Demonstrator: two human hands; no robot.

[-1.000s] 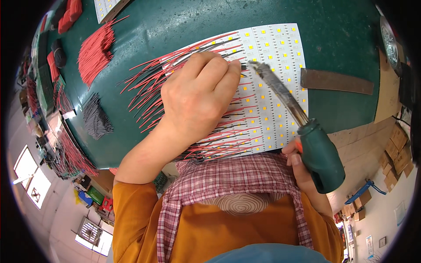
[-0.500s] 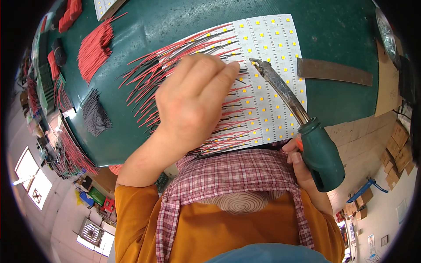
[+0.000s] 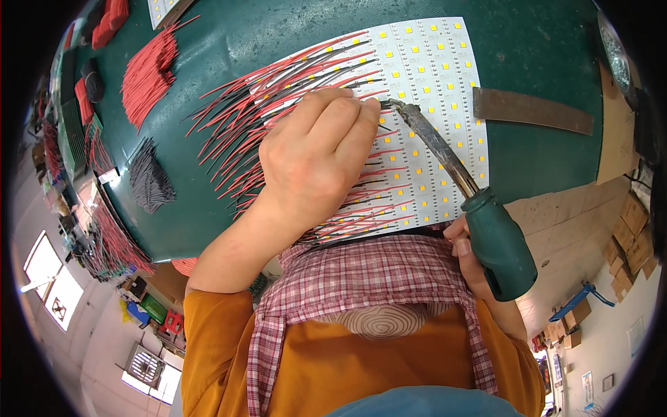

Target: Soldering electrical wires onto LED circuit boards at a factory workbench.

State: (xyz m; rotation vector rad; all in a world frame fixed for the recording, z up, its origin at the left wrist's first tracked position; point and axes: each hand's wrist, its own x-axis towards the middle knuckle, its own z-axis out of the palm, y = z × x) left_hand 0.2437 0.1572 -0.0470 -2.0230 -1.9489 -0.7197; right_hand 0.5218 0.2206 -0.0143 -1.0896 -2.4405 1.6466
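Observation:
A white LED circuit board sheet (image 3: pixel 438 59) with rows of yellow chips lies on the green table. Red and black wires (image 3: pixel 240 142) fan out leftward from its pads. My left hand (image 3: pixel 316 156) is closed over these wires, thumb and forefinger pinching a thin black wire whose end shows at the fingertips. My right hand (image 3: pixel 469 254), partly hidden behind the handle, holds a soldering iron (image 3: pixel 500 243) with a thick green grip. Its dark tip meets the board right beside the pinched wire end; whether it touches the wire is too small to tell.
Left of the board lie a bundle of red wires (image 3: pixel 148 80) and a pile of black wires (image 3: pixel 151 181). A flat brown strip (image 3: pixel 531 111) rests against the board's right side. Another LED board (image 3: pixel 165 10) sits at the far left, and more wires hang along the table's left edge.
The soldering iron has moved left, bringing its tip to my left fingertips. My left hand has shifted slightly right and still pinches the wire.

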